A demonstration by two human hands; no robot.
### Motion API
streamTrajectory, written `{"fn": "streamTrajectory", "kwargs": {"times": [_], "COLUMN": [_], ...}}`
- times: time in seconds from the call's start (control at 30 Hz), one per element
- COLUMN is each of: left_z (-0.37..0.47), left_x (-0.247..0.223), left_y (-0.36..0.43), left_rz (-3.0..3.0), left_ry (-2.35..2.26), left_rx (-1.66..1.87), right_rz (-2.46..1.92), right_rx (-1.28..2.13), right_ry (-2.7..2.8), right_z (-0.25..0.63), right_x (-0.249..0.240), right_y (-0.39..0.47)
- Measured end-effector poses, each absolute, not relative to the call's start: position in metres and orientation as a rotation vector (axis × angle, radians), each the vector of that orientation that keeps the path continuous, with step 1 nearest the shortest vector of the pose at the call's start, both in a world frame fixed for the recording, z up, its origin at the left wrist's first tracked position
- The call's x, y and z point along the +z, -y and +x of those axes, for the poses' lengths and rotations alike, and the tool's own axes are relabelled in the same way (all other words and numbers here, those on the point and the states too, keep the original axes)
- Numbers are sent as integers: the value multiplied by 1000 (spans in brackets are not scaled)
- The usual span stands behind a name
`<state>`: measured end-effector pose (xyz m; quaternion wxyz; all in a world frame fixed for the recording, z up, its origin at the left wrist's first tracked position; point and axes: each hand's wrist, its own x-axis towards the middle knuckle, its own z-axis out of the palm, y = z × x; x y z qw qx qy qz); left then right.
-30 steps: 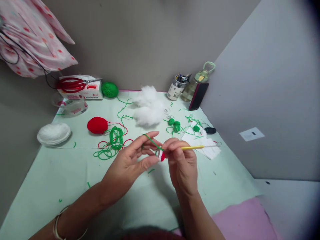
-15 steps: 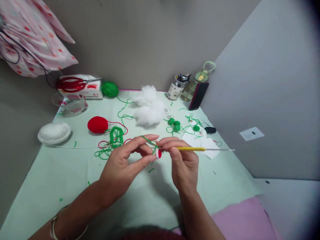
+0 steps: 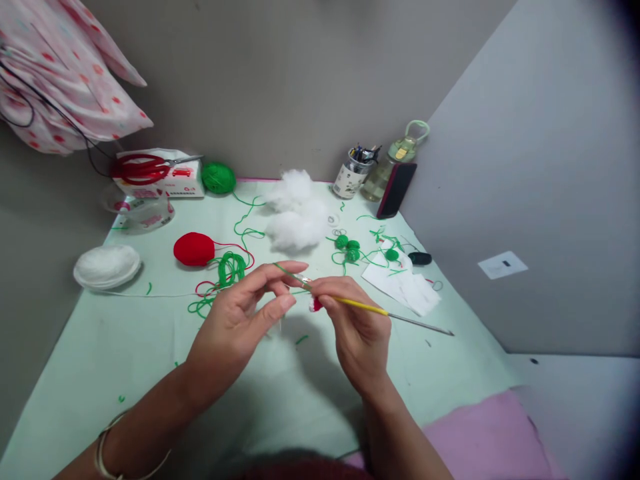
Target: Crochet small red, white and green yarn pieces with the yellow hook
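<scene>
Mid-frame, green yarn (image 3: 286,270) is draped, seemingly for tension, over the left hand (image 3: 223,333), grip apart, the yellow hook (image 3: 363,306) clamped in the right hand (image 3: 361,337).

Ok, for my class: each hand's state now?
Left hand: partly open, green yarn over its index finger.
Right hand: closed on the yellow-handled hook, red-and-white piece at its fingertips.

White stuffing (image 3: 297,227) blocks rear centre

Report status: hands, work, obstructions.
Right hand gripping yellow-handled hook, red-and-white yarn piece at its fingertips. Left hand raised, green strand over forefinger. Tangled green yarn beyond.
</scene>
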<state>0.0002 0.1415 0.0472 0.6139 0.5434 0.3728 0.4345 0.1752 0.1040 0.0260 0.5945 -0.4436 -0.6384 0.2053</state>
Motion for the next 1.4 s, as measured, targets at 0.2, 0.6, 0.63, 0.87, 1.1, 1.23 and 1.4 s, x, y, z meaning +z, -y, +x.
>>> {"fn": "streamTrajectory", "kwargs": {"times": [0.2,0.6,0.63,0.87,1.1,1.23,1.4], "left_z": [7,3,3,4,1,-4,-3], "left_x": [45,55,56,53,55,56,59], "left_y": [-144,-146,-144,-143,-142,-142,-142], "left_rz": [758,1314,1424,1511,1668,1939,1843], "left_ry": [-738,-902,-952,-984,-1002,-967,-995], "left_rx": [1008,961,950,837,872,867,926], "right_rz": [-1032,-1073,-1077,-1079,-1031,-1041,-1034], "right_rx": [362,110,73,-58,-101,-92,-78], "right_ry": [1529,1487,1498,1585,1637,1607,1633], "right_z": [167,161,161,161,166,165,163], "right_x": [24,26,25,14,14,12,14], "right_y": [-103,-99,-99,-92,-91,-89,-88]}}
